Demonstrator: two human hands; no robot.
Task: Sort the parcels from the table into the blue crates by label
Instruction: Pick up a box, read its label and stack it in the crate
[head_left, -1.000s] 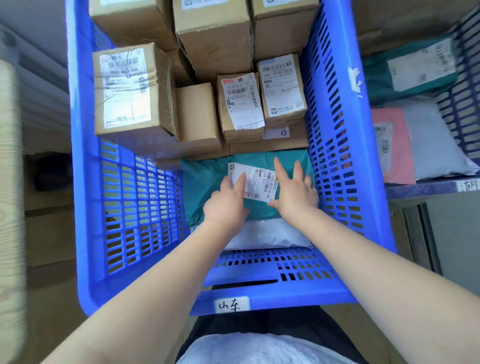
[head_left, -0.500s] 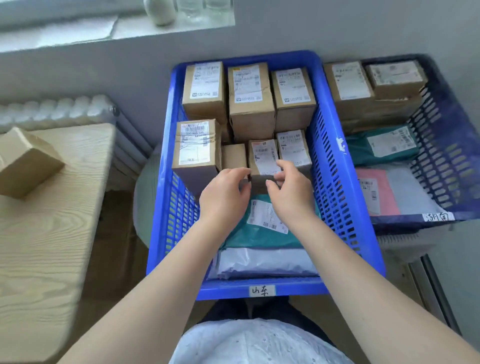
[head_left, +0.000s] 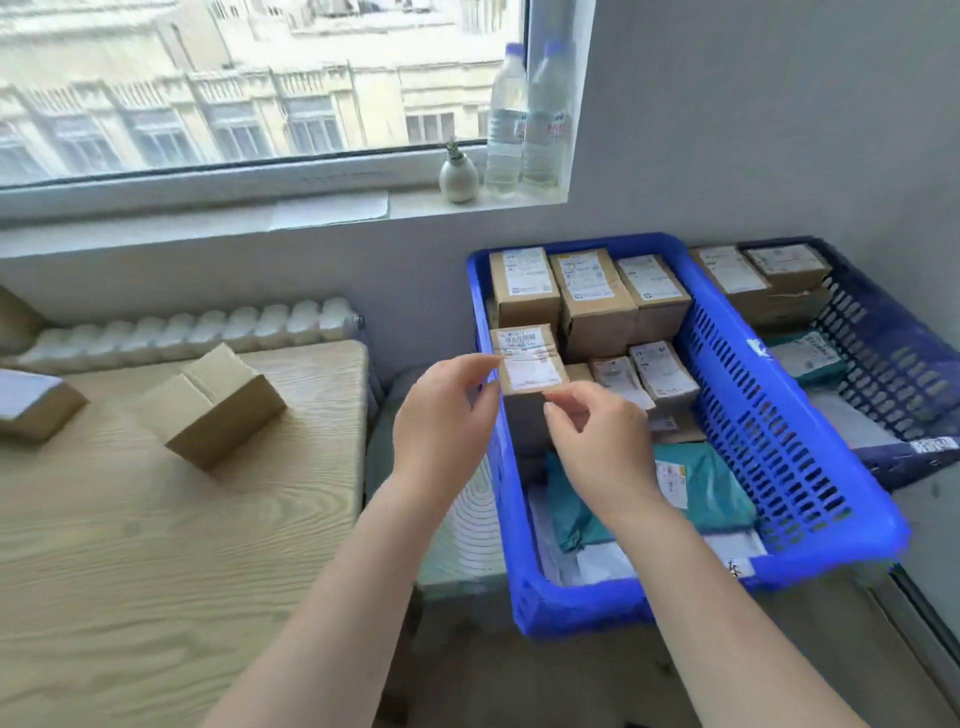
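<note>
Both hands hang in the air with curled fingers and hold nothing: the left hand (head_left: 441, 415) is at the crate's left rim, the right hand (head_left: 597, 441) above the crate's inside. Behind their fingertips a labelled box (head_left: 530, 358) stands in the blue crate (head_left: 810, 483), untouched, among more boxes (head_left: 597, 291) and a teal bag (head_left: 711, 488). A darker crate (head_left: 893, 343) with parcels stands just to the right. On the table (head_left: 156, 545) to the left lie a tilted box (head_left: 213, 405) and another box (head_left: 36, 405) at the edge.
</note>
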